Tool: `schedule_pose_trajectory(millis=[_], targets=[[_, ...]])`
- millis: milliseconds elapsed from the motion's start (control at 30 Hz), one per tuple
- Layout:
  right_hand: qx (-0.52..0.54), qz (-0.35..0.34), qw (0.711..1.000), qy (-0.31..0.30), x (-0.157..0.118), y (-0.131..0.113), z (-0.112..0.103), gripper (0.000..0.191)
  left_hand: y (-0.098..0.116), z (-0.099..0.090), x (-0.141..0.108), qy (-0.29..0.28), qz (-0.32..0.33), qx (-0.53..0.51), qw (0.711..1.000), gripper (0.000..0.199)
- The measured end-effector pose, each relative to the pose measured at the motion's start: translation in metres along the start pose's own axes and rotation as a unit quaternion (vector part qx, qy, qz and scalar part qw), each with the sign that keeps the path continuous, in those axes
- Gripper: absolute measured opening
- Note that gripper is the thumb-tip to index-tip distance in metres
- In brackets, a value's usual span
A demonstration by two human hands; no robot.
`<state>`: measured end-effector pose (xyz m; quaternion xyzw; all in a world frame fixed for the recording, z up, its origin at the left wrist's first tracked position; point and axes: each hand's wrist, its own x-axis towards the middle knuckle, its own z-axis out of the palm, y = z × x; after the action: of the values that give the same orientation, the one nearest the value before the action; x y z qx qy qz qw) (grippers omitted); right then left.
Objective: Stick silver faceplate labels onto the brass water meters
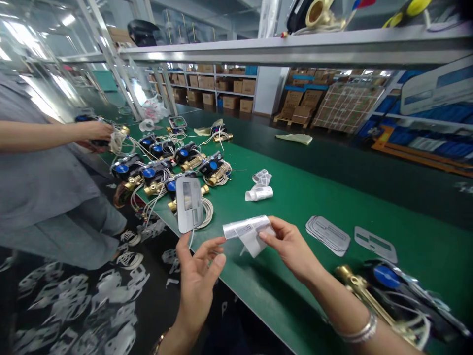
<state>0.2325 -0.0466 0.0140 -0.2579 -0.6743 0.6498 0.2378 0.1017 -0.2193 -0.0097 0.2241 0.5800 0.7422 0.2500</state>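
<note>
My right hand (290, 246) pinches a small roll of silvery-white printed labels (242, 229), its loose end hanging down. My left hand (199, 276) is open, fingers spread, its middle fingertip close to the roll's left end. A grey faceplate label (189, 204) with cut-out windows stands upright at my left index fingertip; it looks stuck there, but how it is held is unclear. Beyond the roll, more rolled white labels (260, 191) lie on the green mat. To the right are a stack of grey faceplate labels (328, 235) and a single one (376, 244).
Several brass meters with blue discs (151, 172) and coiled cables crowd the table's left. Another meter (391, 291) lies at lower right. A co-worker's hand (99, 130) handles a meter at left. A shelf (258, 52) crosses overhead. Label scraps (74, 301) litter the floor.
</note>
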Motion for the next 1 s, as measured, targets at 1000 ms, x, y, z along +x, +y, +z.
schedule_pose_trajectory(millis=[1000], targets=[[-0.209, -0.037, 0.962, 0.17, -0.057, 0.009, 0.0, 0.025, -0.02, 0.055, -0.013, -0.059, -0.006, 0.051, 0.997, 0.073]])
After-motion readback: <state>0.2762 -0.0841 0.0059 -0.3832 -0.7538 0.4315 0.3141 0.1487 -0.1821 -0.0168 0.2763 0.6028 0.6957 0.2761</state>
